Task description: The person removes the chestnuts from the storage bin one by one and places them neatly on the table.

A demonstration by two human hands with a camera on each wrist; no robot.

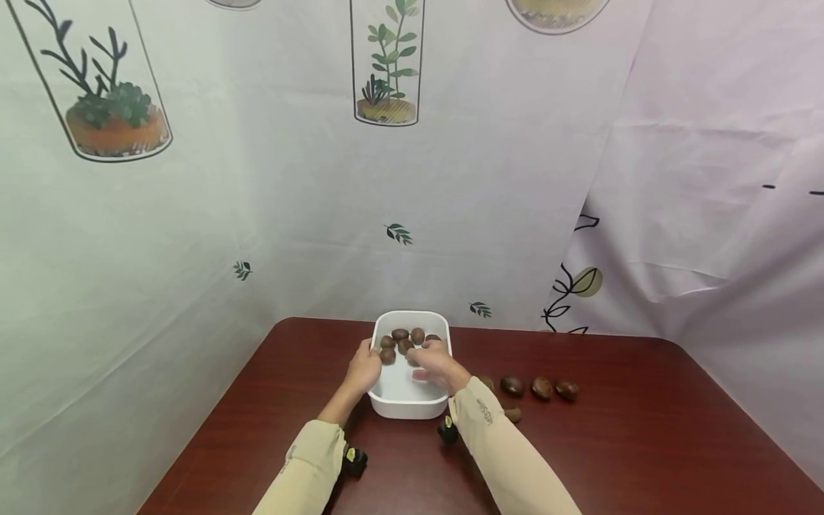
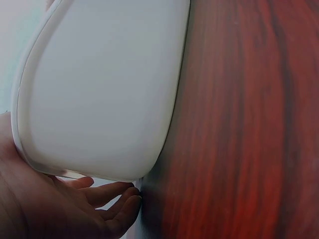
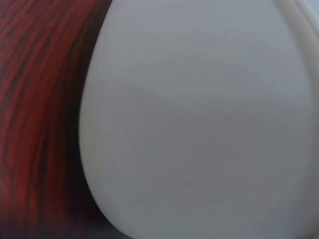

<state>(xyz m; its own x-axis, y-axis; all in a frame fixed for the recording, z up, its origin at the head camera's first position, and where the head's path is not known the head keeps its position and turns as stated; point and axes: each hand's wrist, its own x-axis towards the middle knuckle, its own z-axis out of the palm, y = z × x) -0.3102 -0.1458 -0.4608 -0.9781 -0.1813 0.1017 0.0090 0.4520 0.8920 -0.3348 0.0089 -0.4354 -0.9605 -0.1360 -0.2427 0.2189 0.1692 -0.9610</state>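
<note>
Centrally, a white tub (image 1: 410, 404) stands at the far middle of the dark red worktop (image 1: 644, 458), with several brown chestnuts (image 1: 400, 335) at its far end. The left hand (image 1: 364, 368) rests against the tub's left wall, fingers (image 2: 112, 191) relaxed and straight. The right hand (image 1: 436, 363) reaches inside over the nuts; whether its fingers hold one cannot be told. Loose chestnuts (image 1: 542, 388) lie on the worktop just right of that forearm.
</note>
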